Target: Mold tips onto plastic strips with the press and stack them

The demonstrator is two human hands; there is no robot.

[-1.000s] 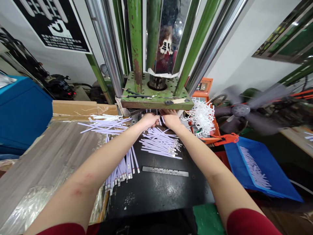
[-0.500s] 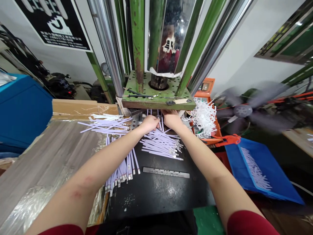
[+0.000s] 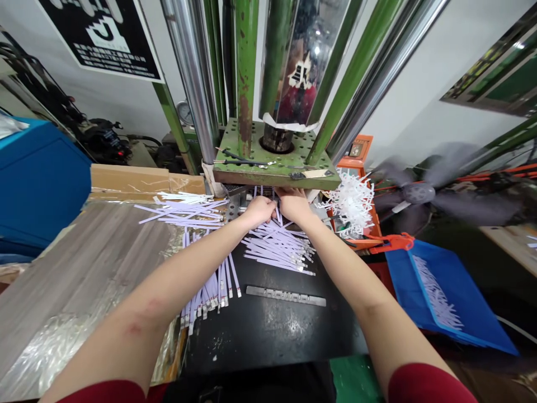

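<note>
Fingers, left hand (image 3: 260,211): bent together, with the tips brought against or just beside a pale strip (image 3: 277,215); whether it was gripped could not be told.
Fingers, right hand (image 3: 295,205): extended towards the far edge of the worktop (image 3: 285,327), the tips hidden by the press plate (image 3: 285,178); neither a grasp nor a release could be made out.
Main danger: crushed fingertips were judged possible, should the press plate be lowered while the right hand was placed at its front edge.
Crooked strip: the strip could be knocked askew by either hand, since little room was left between them and its far end was poorly seen.
Middle pile (image 3: 277,249): spread on the worktop just on the near side of the hands; loose strips could be caught by a wrist and dragged.
Left pile (image 3: 210,294): laid along the left edge of the worktop, partly covered by the left forearm; its ends could be swept off by a low elbow.
Strip and fingers: the strip was seen between the two hands, towards the far edge, just right of the left fingertips.
Metal bar (image 3: 286,295): placed between the middle pile and the near edge, well apart from the fingers.
</note>
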